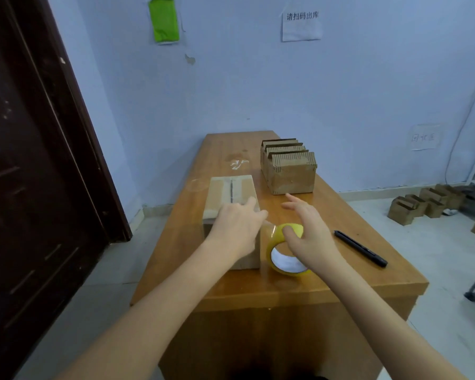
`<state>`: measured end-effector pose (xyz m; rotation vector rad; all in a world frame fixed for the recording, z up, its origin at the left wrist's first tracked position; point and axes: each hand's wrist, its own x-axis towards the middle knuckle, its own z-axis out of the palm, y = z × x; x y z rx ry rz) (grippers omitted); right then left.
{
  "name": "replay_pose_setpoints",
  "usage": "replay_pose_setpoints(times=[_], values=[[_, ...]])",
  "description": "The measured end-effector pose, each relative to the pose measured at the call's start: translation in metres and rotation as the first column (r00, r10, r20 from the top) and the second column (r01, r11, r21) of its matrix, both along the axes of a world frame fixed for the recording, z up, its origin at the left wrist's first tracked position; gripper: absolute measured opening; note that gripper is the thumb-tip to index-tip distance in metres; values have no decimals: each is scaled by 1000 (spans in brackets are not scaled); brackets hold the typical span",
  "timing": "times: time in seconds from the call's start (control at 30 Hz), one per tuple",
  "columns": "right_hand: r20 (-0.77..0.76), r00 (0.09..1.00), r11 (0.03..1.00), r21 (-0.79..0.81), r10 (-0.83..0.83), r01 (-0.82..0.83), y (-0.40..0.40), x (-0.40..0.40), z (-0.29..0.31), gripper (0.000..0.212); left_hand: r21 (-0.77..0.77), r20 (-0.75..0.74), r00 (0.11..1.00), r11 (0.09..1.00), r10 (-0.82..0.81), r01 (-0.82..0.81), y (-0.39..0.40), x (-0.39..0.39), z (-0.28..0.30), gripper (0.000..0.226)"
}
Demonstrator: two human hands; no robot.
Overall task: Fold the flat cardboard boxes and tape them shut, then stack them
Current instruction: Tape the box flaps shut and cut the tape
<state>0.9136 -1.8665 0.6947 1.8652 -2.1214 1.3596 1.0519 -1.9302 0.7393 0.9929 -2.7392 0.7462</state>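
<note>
Taping the folded box shut on the tabletop

We are pressing our left hand (235, 224) flat on the near top edge of the cardboard box (231, 193), which is sitting left of centre on the tabletop (368, 275), its top seam already running under tape; the grip there is spread, fingers lying straight. Our right hand (307, 237) is holding the yellow tape roll (284, 259) just right of the box, thumb hooked on its rim, the other fingers fanning out loose. A clear strip seems to be stretching from roll to box, though we cannot tell for sure. From here, we judge the strip could be twisting or sticking to itself if the roll tilts, or the box sliding if our press eases. Farther off, folded boxes (288, 167) are standing far right, a black pen (361, 248) lying near right.
</note>
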Motion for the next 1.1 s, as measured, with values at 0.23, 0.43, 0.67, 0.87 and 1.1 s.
replay_pose_setpoints(times=[0.23,0.43,0.67,0.87,1.1], values=[[-410,854,692,513,-321,507,8,-98,-34,33,-26,63,998,1000,-4,6,-2,1,-2,33],[-602,745,602,491,-289,630,14,-114,-55,30,-23,109,994,1000,1,1,-1,-2,6,26],[-409,797,642,476,-443,601,16,-107,-38,22,103,50,996,992,-75,69,-6,-1,28,43],[225,957,936,338,-184,100,28,-53,19,8,207,-97,991,972,-96,115,-21,13,27,42],[446,895,896,391,15,-209,35,-9,30,19,189,-81,994,978,-76,90,-25,13,25,45]])
